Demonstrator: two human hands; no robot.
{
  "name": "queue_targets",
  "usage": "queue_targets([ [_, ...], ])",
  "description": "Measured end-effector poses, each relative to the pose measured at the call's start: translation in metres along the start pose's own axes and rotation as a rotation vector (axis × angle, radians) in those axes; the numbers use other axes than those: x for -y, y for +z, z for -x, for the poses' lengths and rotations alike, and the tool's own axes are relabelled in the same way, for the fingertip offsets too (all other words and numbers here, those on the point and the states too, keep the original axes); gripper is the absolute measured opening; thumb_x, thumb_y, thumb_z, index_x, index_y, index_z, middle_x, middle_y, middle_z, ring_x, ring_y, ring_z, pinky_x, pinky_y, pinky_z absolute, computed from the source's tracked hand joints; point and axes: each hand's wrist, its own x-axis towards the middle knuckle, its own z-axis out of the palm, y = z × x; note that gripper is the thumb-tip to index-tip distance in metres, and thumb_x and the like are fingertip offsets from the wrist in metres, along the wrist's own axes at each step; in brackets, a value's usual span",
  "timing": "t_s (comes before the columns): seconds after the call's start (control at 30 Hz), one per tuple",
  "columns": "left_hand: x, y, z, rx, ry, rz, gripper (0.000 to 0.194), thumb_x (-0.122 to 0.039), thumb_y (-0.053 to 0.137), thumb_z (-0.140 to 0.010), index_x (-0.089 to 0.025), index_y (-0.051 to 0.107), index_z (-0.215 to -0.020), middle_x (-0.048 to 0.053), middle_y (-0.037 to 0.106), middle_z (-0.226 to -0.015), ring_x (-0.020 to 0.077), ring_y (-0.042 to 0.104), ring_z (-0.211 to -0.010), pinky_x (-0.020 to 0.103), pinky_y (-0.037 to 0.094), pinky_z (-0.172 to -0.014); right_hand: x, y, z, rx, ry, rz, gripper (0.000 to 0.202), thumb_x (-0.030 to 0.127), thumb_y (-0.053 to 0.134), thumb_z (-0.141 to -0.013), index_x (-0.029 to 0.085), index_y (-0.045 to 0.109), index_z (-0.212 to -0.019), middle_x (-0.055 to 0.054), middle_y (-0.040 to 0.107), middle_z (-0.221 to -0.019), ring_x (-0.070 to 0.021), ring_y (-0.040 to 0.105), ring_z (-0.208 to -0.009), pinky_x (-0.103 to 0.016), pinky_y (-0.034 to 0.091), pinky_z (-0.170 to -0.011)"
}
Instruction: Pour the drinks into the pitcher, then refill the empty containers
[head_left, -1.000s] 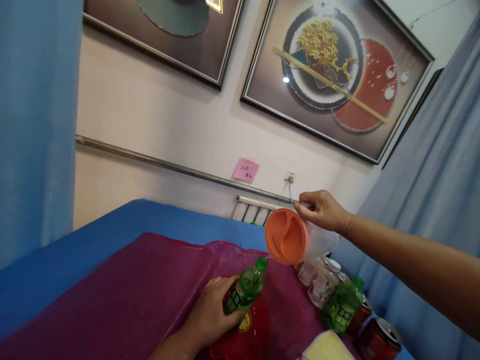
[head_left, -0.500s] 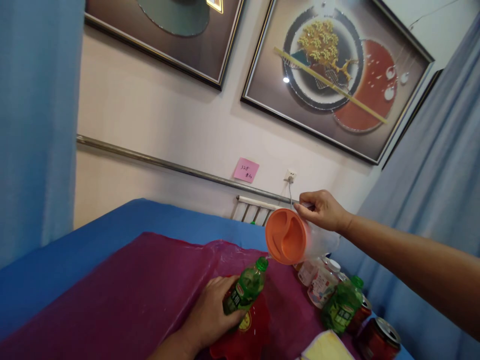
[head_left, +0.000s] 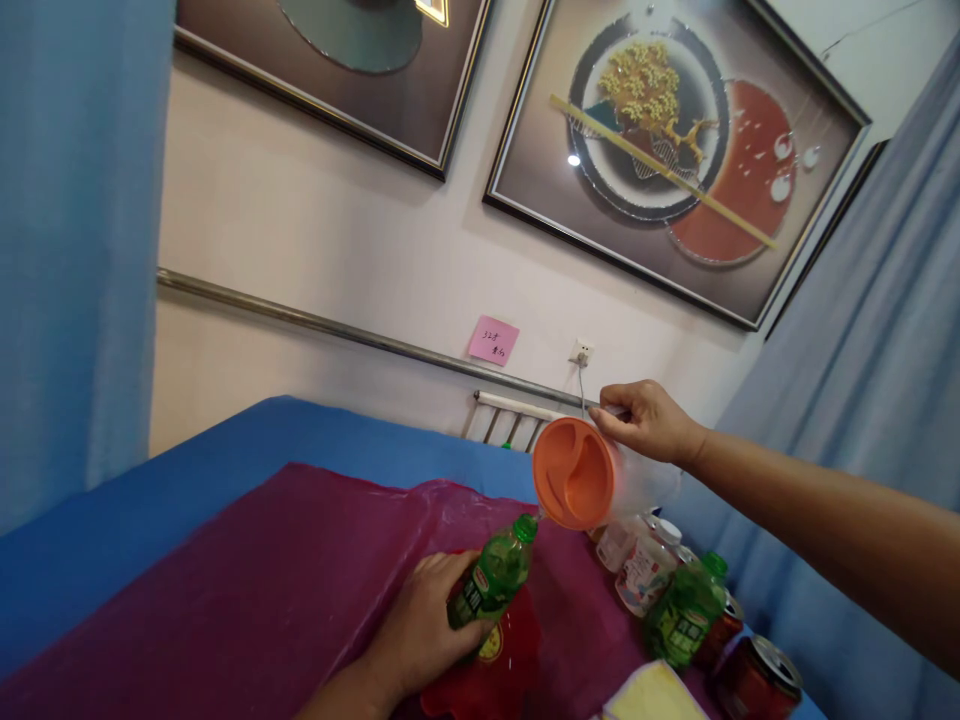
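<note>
My left hand [head_left: 420,630] is wrapped round a green plastic bottle [head_left: 501,572], which leans to the right with its neck up. In my right hand [head_left: 649,420] is the handle of a translucent pitcher [head_left: 645,487] with an orange lid [head_left: 574,473]. The pitcher is tipped over on its side, its lid facing left. Its lower lid edge is right by the bottle's mouth, and a little clear liquid seems to show between them. Beneath the bottle is a red piece [head_left: 517,650] with a yellow emblem, partly hidden by my left hand.
On the right stand a second green bottle [head_left: 684,612], a clear labelled bottle with a white cap [head_left: 649,568] and red cans [head_left: 759,680]. A yellow cloth [head_left: 656,695] lies in front. Purple plastic sheeting [head_left: 262,590] covers part of the blue tabletop [head_left: 300,425]. Blue curtains [head_left: 75,250] hang at both sides.
Both hands, the bottle and the pitcher keep almost the same pose. The whole view has shifted very slightly.
</note>
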Motion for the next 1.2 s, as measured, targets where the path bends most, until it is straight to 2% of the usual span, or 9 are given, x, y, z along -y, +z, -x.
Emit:
queue_targets([
  [0.1, 0.0003, 0.0002, 0.0001, -0.014, -0.004, 0.005, 0.056, -0.024, 0.079, -0.067, -0.024, 0.068, -0.122, 0.007, 0.074, -0.114, 0.0299, 0.065, -0.104, 0.042, 0.047, -0.094, 0.0, -0.0003, -0.0003, -0.008, -0.004, -0.011, 0.04, 0.043, 0.053, -0.087, 0.023, 0.035, -0.058, 0.006, 0.028, -0.055, -0.0099, 0.027, -0.053, -0.026, 0.023, -0.05],
  [0.37, -0.0055, -0.0031, -0.0009, 0.016, -0.001, 0.015, 0.05, -0.025, 0.078, -0.07, -0.025, 0.069, -0.119, 0.006, 0.074, -0.111, 0.0287, 0.064, -0.101, 0.041, 0.046, -0.091, 0.0004, -0.0003, -0.0007, 0.002, -0.005, -0.003, 0.039, 0.043, 0.052, -0.088, 0.023, 0.036, -0.058, 0.006, 0.029, -0.055, -0.0098, 0.028, -0.053, -0.026, 0.024, -0.051],
  [0.67, 0.0009, 0.0001, 0.0001, 0.01, 0.014, 0.0, 0.054, -0.026, 0.078, -0.07, -0.024, 0.067, -0.123, 0.007, 0.073, -0.115, 0.0298, 0.064, -0.104, 0.042, 0.045, -0.094, -0.0011, 0.0012, -0.001, 0.01, 0.0, -0.009, 0.039, 0.043, 0.052, -0.087, 0.023, 0.035, -0.058, 0.006, 0.029, -0.055, -0.01, 0.028, -0.053, -0.026, 0.023, -0.051],
  [1.2, -0.0001, -0.0018, 0.0, 0.035, -0.008, -0.014, 0.055, -0.029, 0.078, -0.069, -0.021, 0.067, -0.123, 0.008, 0.073, -0.114, 0.0309, 0.064, -0.105, 0.043, 0.046, -0.095, -0.0013, 0.0025, -0.0025, 0.001, -0.002, -0.01, 0.04, 0.044, 0.053, -0.088, 0.023, 0.036, -0.058, 0.006, 0.029, -0.055, -0.0096, 0.027, -0.052, -0.026, 0.023, -0.05],
])
